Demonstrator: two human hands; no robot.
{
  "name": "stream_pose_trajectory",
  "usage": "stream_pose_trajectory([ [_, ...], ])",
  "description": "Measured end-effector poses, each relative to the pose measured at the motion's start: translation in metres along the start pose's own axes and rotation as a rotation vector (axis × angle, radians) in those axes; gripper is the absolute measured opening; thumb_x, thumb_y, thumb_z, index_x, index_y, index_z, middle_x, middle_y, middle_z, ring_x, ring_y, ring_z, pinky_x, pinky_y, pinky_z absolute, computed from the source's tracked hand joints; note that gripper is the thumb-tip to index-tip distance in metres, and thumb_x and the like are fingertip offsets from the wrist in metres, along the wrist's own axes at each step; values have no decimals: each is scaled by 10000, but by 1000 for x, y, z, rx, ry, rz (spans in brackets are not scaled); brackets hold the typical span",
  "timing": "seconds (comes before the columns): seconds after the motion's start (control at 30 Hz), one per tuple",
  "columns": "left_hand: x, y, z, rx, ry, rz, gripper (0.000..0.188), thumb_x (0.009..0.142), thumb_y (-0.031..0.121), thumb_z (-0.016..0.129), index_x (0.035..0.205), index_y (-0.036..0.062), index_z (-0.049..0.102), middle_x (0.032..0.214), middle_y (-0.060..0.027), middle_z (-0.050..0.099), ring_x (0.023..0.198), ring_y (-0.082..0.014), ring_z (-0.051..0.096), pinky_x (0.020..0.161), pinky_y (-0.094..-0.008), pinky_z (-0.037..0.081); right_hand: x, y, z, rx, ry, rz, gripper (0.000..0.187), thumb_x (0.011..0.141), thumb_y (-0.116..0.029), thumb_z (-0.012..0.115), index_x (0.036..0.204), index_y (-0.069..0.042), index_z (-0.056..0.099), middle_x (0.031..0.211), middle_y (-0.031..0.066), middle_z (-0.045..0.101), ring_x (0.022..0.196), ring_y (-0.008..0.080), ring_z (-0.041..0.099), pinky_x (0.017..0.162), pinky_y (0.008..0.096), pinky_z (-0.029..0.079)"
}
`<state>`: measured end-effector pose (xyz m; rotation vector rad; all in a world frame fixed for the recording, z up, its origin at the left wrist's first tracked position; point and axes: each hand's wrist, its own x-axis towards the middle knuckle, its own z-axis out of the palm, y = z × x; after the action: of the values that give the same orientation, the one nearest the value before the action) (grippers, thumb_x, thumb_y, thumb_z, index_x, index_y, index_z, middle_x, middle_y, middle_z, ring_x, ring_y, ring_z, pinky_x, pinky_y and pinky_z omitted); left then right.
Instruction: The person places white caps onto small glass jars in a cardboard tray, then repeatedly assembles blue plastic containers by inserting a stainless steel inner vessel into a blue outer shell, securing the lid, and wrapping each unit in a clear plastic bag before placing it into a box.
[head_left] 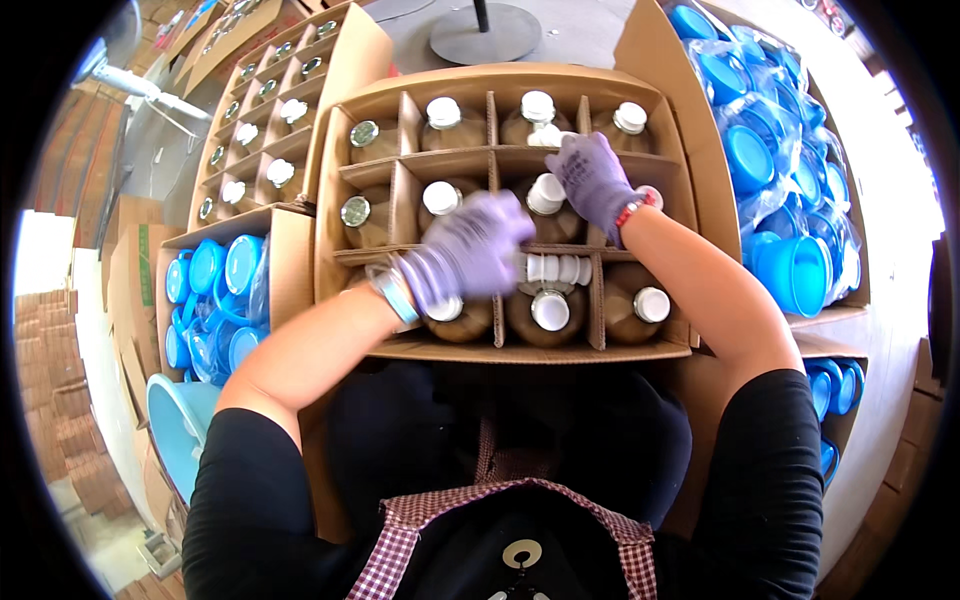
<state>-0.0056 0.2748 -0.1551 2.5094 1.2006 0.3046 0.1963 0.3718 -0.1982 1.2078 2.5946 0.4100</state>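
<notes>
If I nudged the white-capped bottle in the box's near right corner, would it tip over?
Likely not far: cardboard dividers and the box wall hem the bottle in. Its smooth, glossy shoulder may make it slippery. Its see-through body could be glass or plastic, so I can't tell how fragile.

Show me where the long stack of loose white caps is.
In the head view, just right of centre, the stack of caps is right of the left hand, just above the white-topped bottle second from right in the front row of the box.
</notes>
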Motion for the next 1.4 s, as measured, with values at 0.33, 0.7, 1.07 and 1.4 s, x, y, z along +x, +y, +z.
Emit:
stream_pose_trajectory([
  [0.33,-13,36,29,154,-411,-18,506,848,177,698,1330,94,571,1180,-124,613,1066,-303,682,916,-426,534,-38,34,-24,909,407,219,464,778,-238,775,1206,-117,642,1011,154,733,949,352,711,866,439,561],
  [0.7,-27,10,36,-23,149,129,379,800,252,799,1123,137,636,968,-83,624,823,-302,682,751,-430,554,20,-4,-69,1959,-78,70,324,952,-335,758,1064,-60,629,907,15,660,732,93,643,664,262,551],
  [1.07,-148,-161,-29,-856,591,-823,512,951,75,593,1461,116,598,1328,-116,664,1120,-112,619,977,-263,483,196,-97,-74,1319,140,-43,424,884,-355,705,1216,-94,675,1118,140,731,995,267,705,883,381,547],
  [1.4,-133,-156,-19,-183,636,-711,498,947,275,672,1412,118,591,1158,-188,671,949,-346,669,914,-424,526,244,-155,-77,514,334,-123,233,943,-220,647,1160,-150,695,1202,135,690,1083,339,706,934,476,538],
])
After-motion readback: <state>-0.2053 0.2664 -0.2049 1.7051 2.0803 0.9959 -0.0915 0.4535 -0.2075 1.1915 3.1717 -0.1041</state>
